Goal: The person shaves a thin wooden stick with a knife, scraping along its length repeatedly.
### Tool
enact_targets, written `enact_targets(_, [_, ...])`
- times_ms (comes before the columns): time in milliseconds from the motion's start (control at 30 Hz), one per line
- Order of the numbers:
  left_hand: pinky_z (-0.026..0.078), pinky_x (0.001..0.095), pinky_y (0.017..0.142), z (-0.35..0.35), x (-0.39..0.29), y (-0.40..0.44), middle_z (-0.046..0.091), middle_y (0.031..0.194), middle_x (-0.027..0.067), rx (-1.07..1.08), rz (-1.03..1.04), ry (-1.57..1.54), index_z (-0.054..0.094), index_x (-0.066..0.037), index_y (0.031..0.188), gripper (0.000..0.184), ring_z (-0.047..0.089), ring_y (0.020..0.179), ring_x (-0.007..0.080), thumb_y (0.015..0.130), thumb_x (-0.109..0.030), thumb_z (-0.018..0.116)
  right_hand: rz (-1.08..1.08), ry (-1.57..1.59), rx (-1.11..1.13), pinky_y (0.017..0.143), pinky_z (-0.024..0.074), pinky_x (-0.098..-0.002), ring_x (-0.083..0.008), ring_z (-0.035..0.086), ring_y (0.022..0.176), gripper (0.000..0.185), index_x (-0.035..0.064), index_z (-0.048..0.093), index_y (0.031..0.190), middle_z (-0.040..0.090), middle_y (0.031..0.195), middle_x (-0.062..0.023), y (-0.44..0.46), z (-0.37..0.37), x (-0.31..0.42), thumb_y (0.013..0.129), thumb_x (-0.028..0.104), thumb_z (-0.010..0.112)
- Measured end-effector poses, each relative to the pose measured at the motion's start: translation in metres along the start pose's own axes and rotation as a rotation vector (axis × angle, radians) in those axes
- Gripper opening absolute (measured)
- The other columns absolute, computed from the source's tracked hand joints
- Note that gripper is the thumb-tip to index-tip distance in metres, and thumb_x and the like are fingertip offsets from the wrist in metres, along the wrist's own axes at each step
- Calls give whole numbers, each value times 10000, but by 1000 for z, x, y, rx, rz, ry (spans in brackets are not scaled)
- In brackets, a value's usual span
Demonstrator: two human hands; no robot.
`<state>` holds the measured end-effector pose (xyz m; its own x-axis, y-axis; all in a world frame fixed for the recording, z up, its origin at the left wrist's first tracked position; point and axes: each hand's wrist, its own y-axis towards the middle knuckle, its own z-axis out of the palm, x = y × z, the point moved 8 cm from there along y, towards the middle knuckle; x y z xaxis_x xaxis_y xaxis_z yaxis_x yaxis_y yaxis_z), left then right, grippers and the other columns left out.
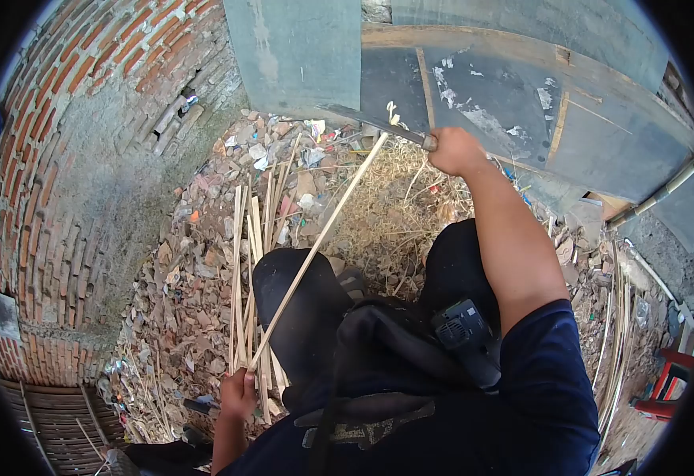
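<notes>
My right grip (pixel 456 151) clamps a knife (pixel 377 124), left grip (pixel 238 394) a strip (pixel 323 238), part-shaved I'd judge; other strips (pixel 236 262), I can't tell.

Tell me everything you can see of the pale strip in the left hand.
The strip is long, slender, straight and pale, apparently wood or bamboo. The left hand grips its near end. It slants up rightward across the picture, over the left knee; its far end lies at the knife in the right hand, contact unclear.
</notes>
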<state>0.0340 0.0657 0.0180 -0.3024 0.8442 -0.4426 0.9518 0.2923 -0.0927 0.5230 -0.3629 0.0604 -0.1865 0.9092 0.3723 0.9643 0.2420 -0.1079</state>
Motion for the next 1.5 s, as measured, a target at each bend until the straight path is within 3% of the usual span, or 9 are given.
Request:
enact_targets(167, [454, 478, 566, 2, 4, 3, 556, 602, 203, 50, -57, -19, 576, -28, 801, 493, 606, 616, 453, 1064, -426, 454, 61, 61, -22, 971, 539, -469, -363, 674, 1128, 379, 163, 713, 1229, 713, 1192, -175, -10, -9, 2, 867, 243, 634])
enact_targets(233, [450, 477, 566, 4, 5, 3, 554, 602, 203, 54, -51, -27, 574, -30, 801, 489, 602, 613, 448, 1062, -427, 457, -64, 28, 40, 950, 548, -466, -366, 683, 1094, 400, 178, 728, 1200, 725, 1146, -165, -11, -3, 15, 806, 214, 668])
enact_targets(333, [436, 408, 576, 5, 1, 3, 541, 614, 155, 106, -58, -34, 591, 17, 880, 458, 569, 570, 261, 1086, -359, 429, -270, -110, 144, 899, 561, -468, -351, 702, 1013, 398, 192, 749, 1131, 741, 1035, -147, -22, 8, 50, 736, 187, 698])
enact_targets(433, [438, 473, 556, 2, 3, 3, 547, 602, 205, 34, -46, -74, 564, -26, 791, 469, 582, 598, 454, 1060, -397, 465, -384, -155, 145, 904, 562, -466, -342, 704, 1012, 380, 202, 750, 1142, 742, 1036, -141, -27, 17, 65, 768, 200, 679])
enact_targets(633, [447, 484, 563, 0, 0, 4, 553, 609, 211, 41, -44, -16, 567, -27, 800, 460, 588, 613, 466, 1058, -396, 473, 76, 55, -60, 968, 549, -455, -341, 682, 1111, 424, 189, 719, 1239, 729, 1162, -151, 9, 1, -26, 826, 240, 639])
enact_targets(833, [461, 494, 578, 2, -1, 9, 556, 618, 224, 54, -68, -2, 566, -30, 801, 460, 600, 640, 475, 1060, -397, 464, -24, 96, -107, 958, 547, -467, -347, 679, 1109, 410, 170, 725, 1196, 724, 1163, -159, 1, -2, -11, 793, 209, 654])
enact_targets(1033, [451, 452, 605, 2, 1, 9, 558, 650, 213, 91, -45, 15, 585, 5, 868, 467, 597, 624, 394, 1072, -385, 431, -175, -37, 91, 915, 551, -479, -353, 689, 1057, 332, 159, 738, 1099, 734, 1088, -151, -13, 0, 35, 777, 204, 671])
enact_targets(1133, [456, 464, 612, -5, -14, 14, 543, 650, 224, 76, -49, -20, 577, 8, 854, 439, 570, 615, 406, 1069, -356, 457, -208, -2, -2, 894, 552, -482, -374, 690, 1021, 343, 145, 736, 1108, 732, 1066, -167, -8, 4, 32, 777, 229, 698])
enact_targets(1500, [466, 487, 603, -23, -46, 75, 562, 663, 231, 97, 61, -27, 548, -7, 804, 420, 561, 627, 464, 1049, -349, 535, -88, 93, 17, 828, 539, -478, -397, 695, 920, 312, 89, 732, 1025, 725, 911, -202, -1, 0, -2, 749, 229, 697])
